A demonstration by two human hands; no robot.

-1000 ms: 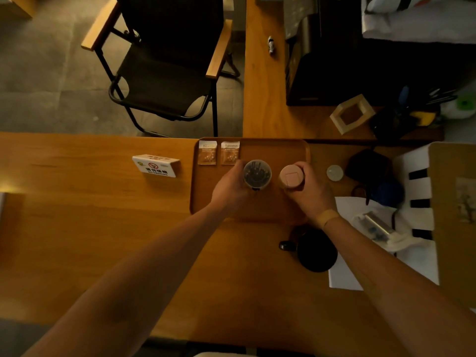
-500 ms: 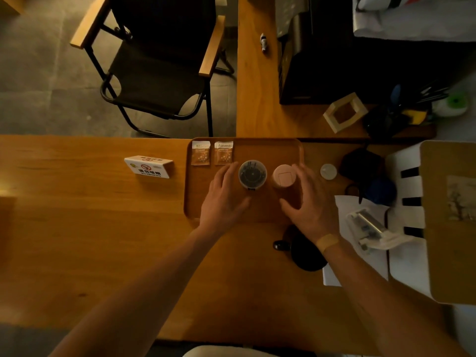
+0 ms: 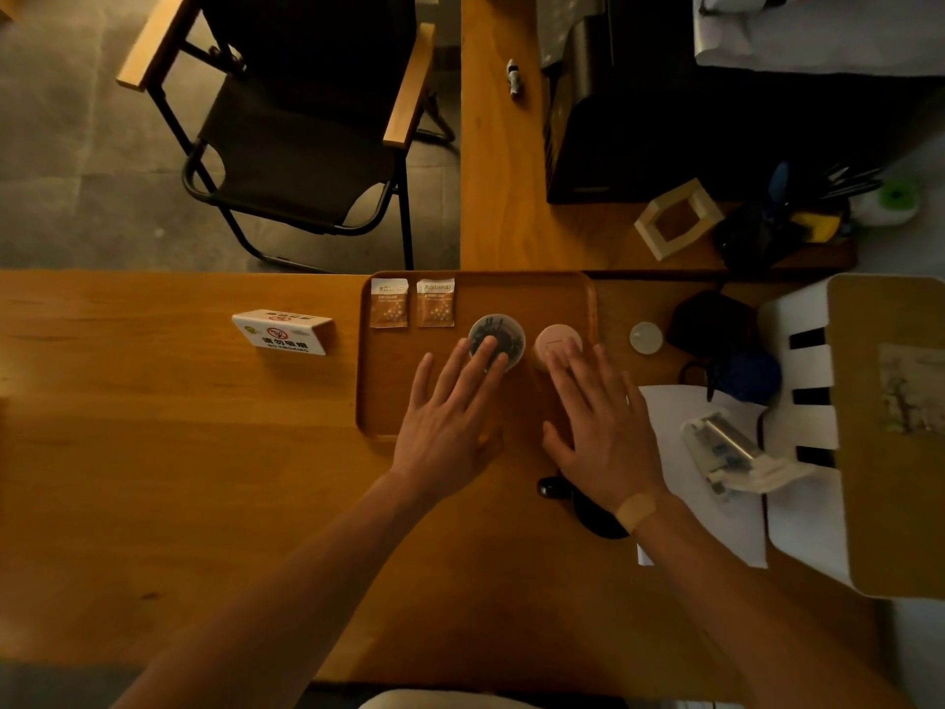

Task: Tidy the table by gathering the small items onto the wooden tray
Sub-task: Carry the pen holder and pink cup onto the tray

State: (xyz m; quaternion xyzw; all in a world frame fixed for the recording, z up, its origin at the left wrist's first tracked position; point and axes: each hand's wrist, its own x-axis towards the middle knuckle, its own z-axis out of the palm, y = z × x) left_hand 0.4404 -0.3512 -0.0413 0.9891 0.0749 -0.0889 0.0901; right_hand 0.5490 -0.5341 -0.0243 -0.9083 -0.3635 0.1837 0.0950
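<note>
A wooden tray (image 3: 388, 391) lies at the table's far edge. On it are two small sachets (image 3: 389, 302) (image 3: 435, 301) at the back left, a clear round container of dark pieces (image 3: 503, 335) and a pale lidded jar (image 3: 556, 340). My left hand (image 3: 450, 427) hovers flat over the tray with fingers spread, fingertips overlapping the clear container. My right hand (image 3: 601, 427) is also flat and spread, its fingertips just in front of the pale jar. Neither hand holds anything.
A white no-smoking sign (image 3: 281, 332) stands left of the tray. A small white disc (image 3: 646, 337), dark pouches (image 3: 711, 324), white paper (image 3: 700, 468) and a bagged metal item (image 3: 731, 452) lie to the right. A black mug (image 3: 593, 514) sits under my right wrist. A chair (image 3: 291, 145) stands beyond the table.
Both hands let go of the clear container and the pale jar, leaving them on the tray, then opened flat and drew back toward me.
</note>
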